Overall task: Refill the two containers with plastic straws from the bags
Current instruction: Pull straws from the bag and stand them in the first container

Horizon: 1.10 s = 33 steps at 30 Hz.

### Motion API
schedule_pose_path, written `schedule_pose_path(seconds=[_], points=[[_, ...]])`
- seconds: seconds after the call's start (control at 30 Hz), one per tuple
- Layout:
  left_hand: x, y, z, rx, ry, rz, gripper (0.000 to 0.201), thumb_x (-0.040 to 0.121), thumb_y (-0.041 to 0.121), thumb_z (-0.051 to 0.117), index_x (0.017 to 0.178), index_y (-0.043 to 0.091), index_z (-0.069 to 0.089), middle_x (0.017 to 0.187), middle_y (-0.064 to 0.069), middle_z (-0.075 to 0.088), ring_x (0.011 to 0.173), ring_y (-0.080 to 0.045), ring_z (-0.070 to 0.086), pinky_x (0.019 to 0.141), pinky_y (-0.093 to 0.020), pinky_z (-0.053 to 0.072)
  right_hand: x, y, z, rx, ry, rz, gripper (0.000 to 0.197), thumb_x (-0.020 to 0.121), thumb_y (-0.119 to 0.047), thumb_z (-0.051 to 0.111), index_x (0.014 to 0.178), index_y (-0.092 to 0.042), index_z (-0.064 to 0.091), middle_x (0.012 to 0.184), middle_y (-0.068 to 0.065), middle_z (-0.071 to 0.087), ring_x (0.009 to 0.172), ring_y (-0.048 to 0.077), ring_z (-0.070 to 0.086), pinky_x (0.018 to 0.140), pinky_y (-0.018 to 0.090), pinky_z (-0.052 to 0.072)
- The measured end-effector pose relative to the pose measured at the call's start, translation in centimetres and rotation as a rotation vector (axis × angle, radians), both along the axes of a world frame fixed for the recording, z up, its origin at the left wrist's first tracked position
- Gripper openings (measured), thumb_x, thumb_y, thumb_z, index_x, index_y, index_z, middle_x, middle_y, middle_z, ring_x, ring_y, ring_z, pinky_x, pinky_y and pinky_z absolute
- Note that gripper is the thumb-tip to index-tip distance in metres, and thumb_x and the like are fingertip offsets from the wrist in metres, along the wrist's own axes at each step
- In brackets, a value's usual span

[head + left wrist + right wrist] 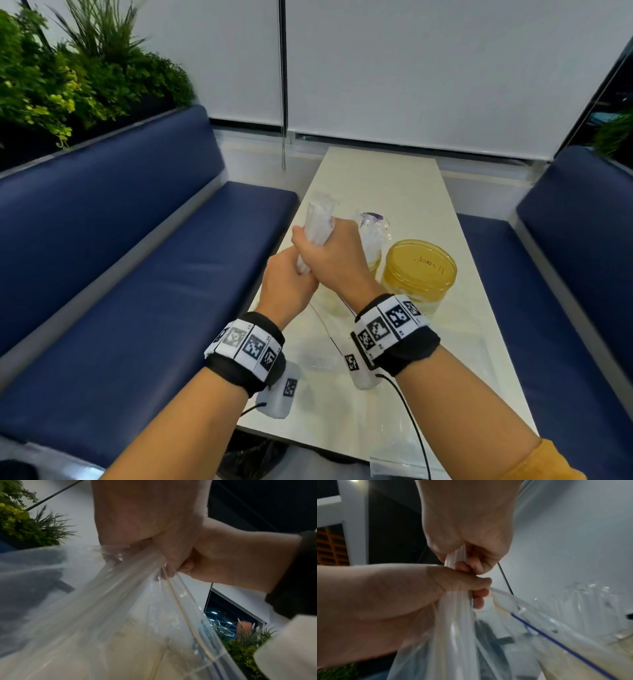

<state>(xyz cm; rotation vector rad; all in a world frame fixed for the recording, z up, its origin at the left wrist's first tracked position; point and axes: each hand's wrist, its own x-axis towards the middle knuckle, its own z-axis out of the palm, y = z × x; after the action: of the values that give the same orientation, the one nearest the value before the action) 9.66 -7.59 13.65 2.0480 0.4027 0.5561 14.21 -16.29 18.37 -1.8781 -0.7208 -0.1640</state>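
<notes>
— So, what borders the work at nine o'clock?
— A blue padded bench (144, 260); the pale glossy table (394, 192) runs bare toward twelve.
— And the hands?
— Above its near half, the left hand (286, 286) is clenched around the crinkly clear bag (120, 615) neck. Touching it, the right hand (334, 253) grips the smooth translucent straws (318, 219), which jut up past its fingers.
— At three o'clock?
— A round yellow-lidded container (419, 270), just beside.
</notes>
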Motion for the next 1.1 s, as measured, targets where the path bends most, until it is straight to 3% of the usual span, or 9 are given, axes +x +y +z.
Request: schedule_pose_path(seconds=[0.17,0.27,0.33,0.4,0.5,0.67,0.8,0.93,1.1], points=[[-0.4,1.0,-0.3,0.050,0.057,-0.004,0.030,0.085,0.041,0.073,0.070,0.022,0.055,0.063,0.006,0.057,0.052,-0.013,0.050,0.048,-0.023,0.037,1.7,-0.5,4.9,0.111,-0.044,-0.024,0.031,0.085,-0.019,0.071,0.061,-0.003,0.061,0.052,0.000,0.054,0.047,0.011,0.057,0.044,0.035,0.047],[-0.8,1.6,-0.5,0.094,0.062,-0.002,0.019,0.083,0.039,0.076,0.084,0.023,0.067,0.080,0.006,0.068,0.067,-0.014,0.061,0.057,-0.022,0.044,4.0,-2.2,9.6,0.224,-0.127,-0.085,0.032,0.082,-0.021,0.070,0.066,0.007,0.066,0.056,0.007,0.056,0.045,0.019,0.055,0.041,0.039,0.045],[-1.2,1.9,-0.4,0.118,0.068,-0.009,0.013,0.083,0.033,0.079,0.090,0.027,0.070,0.089,0.013,0.068,0.077,-0.007,0.060,0.065,-0.020,0.045,5.7,-3.1,11.7,0.296,-0.179,-0.144,0.034,0.082,-0.026,0.070,0.065,0.004,0.065,0.057,0.008,0.056,0.044,0.025,0.055,0.040,0.038,0.045],[-1.6,2.2,-0.1,0.147,0.100,-0.019,0.015,0.083,0.028,0.079,0.093,0.031,0.068,0.094,0.017,0.066,0.082,-0.005,0.059,0.072,-0.022,0.047,7.7,-3.4,12.1,0.300,-0.254,-0.194,0.036,0.083,-0.030,0.067,0.058,-0.007,0.056,0.053,0.002,0.048,0.045,0.019,0.048,0.042,0.031,0.039],[-2.0,2.8,0.4,0.212,0.106,-0.034,0.021,0.084,0.022,0.076,0.096,0.036,0.065,0.097,0.018,0.065,0.085,-0.005,0.060,0.076,-0.024,0.048,10.7,-2.5,9.5,0.102,-0.320,-0.259,0.039,0.085,-0.031,0.063,0.056,-0.007,0.053,0.048,0.001,0.048,0.045,0.019,0.048,0.045,0.029,0.035],[-2.2,3.5,1.3,0.235,0.092,-0.058,0.026,0.083,0.016,0.075,0.104,0.029,0.070,0.101,0.015,0.065,0.087,-0.010,0.063,0.078,-0.026,0.056,13.4,-0.4,1.5,-0.190,-0.213,-0.224,0.040,0.087,-0.032,0.067,0.058,-0.009,0.052,0.053,0.008,0.053,0.051,0.027,0.054,0.051,0.032,0.038],[-2.3,3.7,1.8,0.232,0.084,-0.081,0.027,0.083,0.016,0.075,0.106,0.029,0.069,0.101,0.015,0.065,0.089,-0.010,0.064,0.083,-0.032,0.059,13.1,-0.1,-2.9,-0.387,-0.106,-0.292,0.048,0.084,-0.050,0.072,0.068,-0.008,0.056,0.064,0.004,0.054,0.062,0.024,0.055,0.057,0.029,0.040],[-2.1,3.9,2.0,0.218,0.059,-0.088,0.027,0.083,0.015,0.075,0.105,0.030,0.070,0.102,0.013,0.067,0.091,-0.012,0.066,0.086,-0.036,0.060,13.5,-1.0,-4.4,-0.246,-0.044,-0.352,0.052,0.070,-0.055,0.082,0.092,-0.010,0.070,0.084,0.004,0.069,0.080,0.024,0.066,0.065,0.031,0.051],[-1.8,4.0,2.2,0.205,0.047,-0.098,0.026,0.084,0.016,0.074,0.105,0.030,0.070,0.103,0.011,0.068,0.094,-0.013,0.068,0.088,-0.039,0.060,14.0,-1.8,-2.9,0.053,-0.047,-0.401,0.063,0.068,-0.049,0.086,0.118,-0.025,0.057,0.101,-0.006,0.070,0.092,0.011,0.061,0.073,0.020,0.043]])
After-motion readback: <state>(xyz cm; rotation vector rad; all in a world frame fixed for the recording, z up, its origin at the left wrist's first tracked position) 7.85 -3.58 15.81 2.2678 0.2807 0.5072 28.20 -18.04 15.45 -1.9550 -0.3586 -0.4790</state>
